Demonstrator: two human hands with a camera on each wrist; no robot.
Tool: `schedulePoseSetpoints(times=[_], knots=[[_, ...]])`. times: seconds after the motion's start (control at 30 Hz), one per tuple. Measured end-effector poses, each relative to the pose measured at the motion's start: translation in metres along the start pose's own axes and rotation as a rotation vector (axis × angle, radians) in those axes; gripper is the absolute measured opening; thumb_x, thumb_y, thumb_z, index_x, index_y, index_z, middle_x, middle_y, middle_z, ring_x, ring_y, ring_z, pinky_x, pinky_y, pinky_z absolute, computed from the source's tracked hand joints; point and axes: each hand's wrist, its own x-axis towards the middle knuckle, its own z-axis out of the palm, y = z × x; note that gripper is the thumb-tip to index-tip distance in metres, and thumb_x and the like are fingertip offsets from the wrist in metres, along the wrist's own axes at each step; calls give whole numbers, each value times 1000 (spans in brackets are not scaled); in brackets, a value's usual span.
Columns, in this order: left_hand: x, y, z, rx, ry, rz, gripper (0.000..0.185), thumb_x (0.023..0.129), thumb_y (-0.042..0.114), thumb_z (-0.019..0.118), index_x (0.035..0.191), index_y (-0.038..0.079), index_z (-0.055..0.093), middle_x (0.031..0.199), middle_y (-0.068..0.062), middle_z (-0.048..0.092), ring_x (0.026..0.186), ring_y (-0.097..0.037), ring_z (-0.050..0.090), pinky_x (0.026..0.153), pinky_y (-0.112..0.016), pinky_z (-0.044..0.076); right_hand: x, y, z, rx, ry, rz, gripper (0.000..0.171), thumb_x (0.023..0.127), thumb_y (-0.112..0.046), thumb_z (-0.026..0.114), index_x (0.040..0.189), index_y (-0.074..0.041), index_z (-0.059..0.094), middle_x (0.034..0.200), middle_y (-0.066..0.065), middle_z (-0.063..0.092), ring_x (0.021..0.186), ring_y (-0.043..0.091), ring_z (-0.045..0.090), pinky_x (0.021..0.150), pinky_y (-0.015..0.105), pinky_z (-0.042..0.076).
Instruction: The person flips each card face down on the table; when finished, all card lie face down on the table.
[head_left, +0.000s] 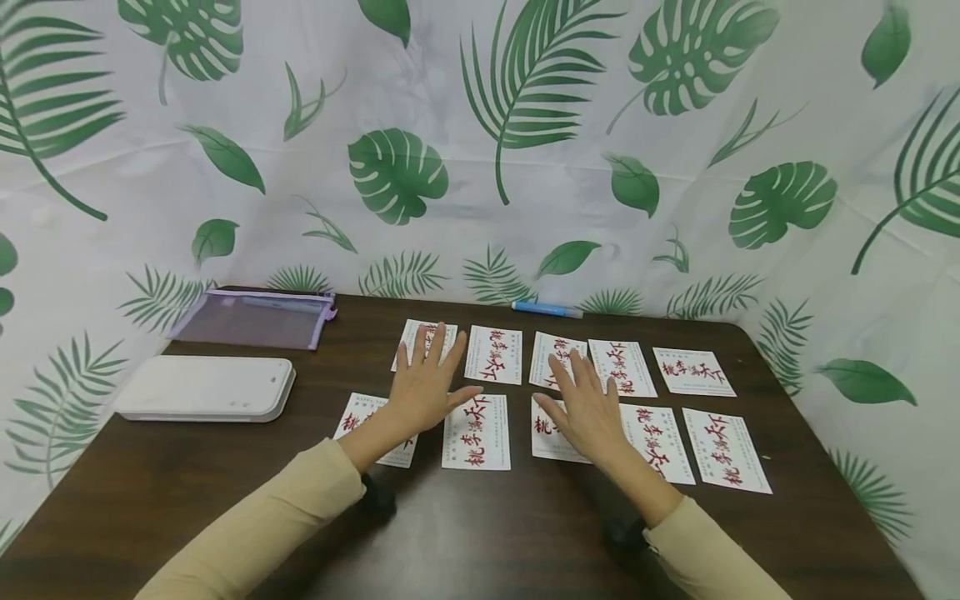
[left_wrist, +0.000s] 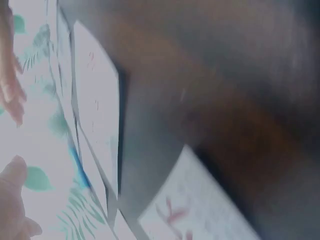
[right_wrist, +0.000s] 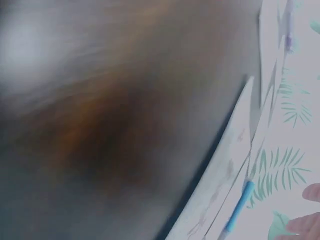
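White cards (head_left: 492,354) under flat hands (head_left: 427,387)

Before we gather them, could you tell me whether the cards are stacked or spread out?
Spread out: the cards lie singly in two rows on the table.

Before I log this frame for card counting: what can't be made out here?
- Head view: left hand and right hand cover parts of four cards.
- Small print on the cards: too small.
- Wrist views: motion-blurred; card faces unreadable.
- Zip pouch contents: hidden by the tinted wall.
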Motion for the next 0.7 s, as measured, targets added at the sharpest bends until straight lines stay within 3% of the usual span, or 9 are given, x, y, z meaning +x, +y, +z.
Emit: schedulePoseSetpoints(times=[0.1,0.2,0.3,0.4,0.57,0.7], knots=[[7,-15,-6,-107,3,-19,81,89,52,54,149,7,23,152,-24,21,139,-46,18,109,-60,20,12,-7,3,129,44,-14,54,90,-33,62,133,-4,50,130,26,50,118,43,48,89,62,41],[15,-31,-11,-210,9,-46,77,88,42,62,145,0,29,145,-28,33,131,-48,34,103,-58,33,28,-17,8,281,57,-24,49,87,-24,67,127,1,54,114,24,59,103,37,54,80,50,47],[22,-49,-13,-299,-9,-109,73,87,33,66,143,-3,34,140,-29,40,126,-46,41,99,-56,38,48,-31,14,413,33,-12,45,84,-17,70,122,4,57,100,20,61,91,32,57,75,43,47],[29,-63,-13,-371,-35,-169,71,86,27,68,141,-4,35,138,-30,41,126,-45,40,102,-54,37,67,-44,23,527,-18,43,43,84,-13,70,121,4,58,89,15,60,80,26,58,68,35,48],[41,-80,-12,-447,-72,-235,72,84,22,70,141,-5,35,131,-28,49,119,-42,47,98,-52,41,93,-61,43,685,-91,158,43,83,-10,69,121,6,57,83,10,63,71,15,56,59,23,45],[47,-90,-10,-458,-91,-277,71,84,19,70,141,-5,35,126,-28,52,114,-41,50,94,-50,44,105,-70,57,763,-129,231,46,83,-9,69,123,6,55,84,11,64,68,12,53,56,20,42]])
